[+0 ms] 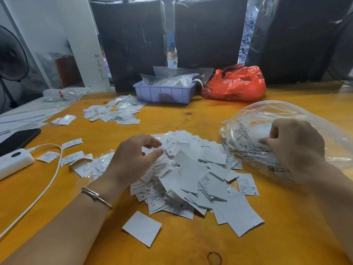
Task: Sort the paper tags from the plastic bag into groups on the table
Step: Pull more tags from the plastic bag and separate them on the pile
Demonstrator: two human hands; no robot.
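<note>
A single white paper square (142, 228) lies alone near the front edge of an orange wooden desk (277, 236). Just behind it, a loose pile of white paper tags (193, 175) spreads across the middle of the desk, some printed with size letters and small text, some blank side up.

The left forearm reaches in from the front left corner, a thin gold bracelet (96, 196) on the wrist. The left hand (133, 159) hovers palm down over the left side of the pile, fingers loosely bent, thumb and forefinger close together at the tags; whether they pinch one cannot be told.

The right forearm comes in from the front right corner. The right hand (295, 148), slightly blurred, has curled fingers gripping a crumpled clear plastic bag (267, 119) that rests on the right side of the desk, touching the pile.

At the left edge lie a white power bank (13, 162) with a white cable (45, 184), a black phone (19, 138), and a few scattered tags (72, 155). Farther back on the left sits a second, smaller group of tags (116, 111).

Along the far edge stand a pale purple tray (164, 92) holding clear packets and, just to its right, a red plastic bag (236, 83). Dark wrapped bundles (206, 31) rise behind them.
</note>
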